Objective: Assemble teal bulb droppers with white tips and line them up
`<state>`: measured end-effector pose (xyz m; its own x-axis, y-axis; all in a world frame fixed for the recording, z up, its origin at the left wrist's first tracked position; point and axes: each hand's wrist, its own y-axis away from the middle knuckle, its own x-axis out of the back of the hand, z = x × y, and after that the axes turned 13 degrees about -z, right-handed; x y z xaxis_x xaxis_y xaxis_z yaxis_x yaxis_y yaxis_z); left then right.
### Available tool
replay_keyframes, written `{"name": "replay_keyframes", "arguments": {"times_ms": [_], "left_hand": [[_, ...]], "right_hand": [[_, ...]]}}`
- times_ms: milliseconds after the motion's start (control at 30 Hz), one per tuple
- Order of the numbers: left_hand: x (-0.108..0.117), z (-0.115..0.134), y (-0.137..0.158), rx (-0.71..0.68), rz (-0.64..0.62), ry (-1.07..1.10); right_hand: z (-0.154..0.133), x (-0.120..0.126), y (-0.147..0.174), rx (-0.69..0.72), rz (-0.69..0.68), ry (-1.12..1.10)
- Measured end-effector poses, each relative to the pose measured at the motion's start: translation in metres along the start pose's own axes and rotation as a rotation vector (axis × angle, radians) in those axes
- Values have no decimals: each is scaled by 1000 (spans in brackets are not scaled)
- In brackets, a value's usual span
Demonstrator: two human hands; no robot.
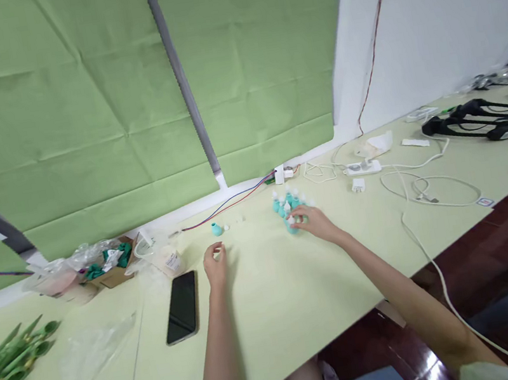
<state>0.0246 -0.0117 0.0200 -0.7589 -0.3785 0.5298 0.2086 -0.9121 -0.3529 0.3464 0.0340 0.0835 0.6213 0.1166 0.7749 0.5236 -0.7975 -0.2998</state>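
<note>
I look down on a long, pale yellow-green table (272, 303). Taking the bare right hand (313, 222) as my dial's centre, its fingers pinch the white pointed tip of a small turquoise round-bodied bottle (291, 229) at nine o'clock. My bare left hand (216, 266) lies near half past eight, fingers loosely curled, a narrow gap showing nothing in it. Toward eight rests a flat black-screened phone (181, 307). Between ten and eleven, just beside the held bottle, stands a tight cluster of turquoise bottles with white tips (295, 201). Far out at nine sits a lone turquoise bottle (216, 228), a loose white tip (226, 227) beside it. At this size I can't tell whether the pinched tip is fully seated. I'd keep the pinch light and upright, away from the neighbours.
</note>
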Motion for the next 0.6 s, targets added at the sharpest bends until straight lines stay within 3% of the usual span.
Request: {"name": "replay_keyframes", "arguments": {"times_ms": [167,300,467,600], "left_hand": [[-23,42,11,-243,-242,-43],[-30,51,20,-235,-356,-185],[-29,43,25,-219,-341,-447],[-32,33,24,-79,-252,-526]], "right_hand": [[-41,-36,-23,157,-167,-484],[-47,-76,-38,145,-153,-674],[-41,-101,-29,136,40,-536],[-37,-103,-21,62,138,-368]]}}
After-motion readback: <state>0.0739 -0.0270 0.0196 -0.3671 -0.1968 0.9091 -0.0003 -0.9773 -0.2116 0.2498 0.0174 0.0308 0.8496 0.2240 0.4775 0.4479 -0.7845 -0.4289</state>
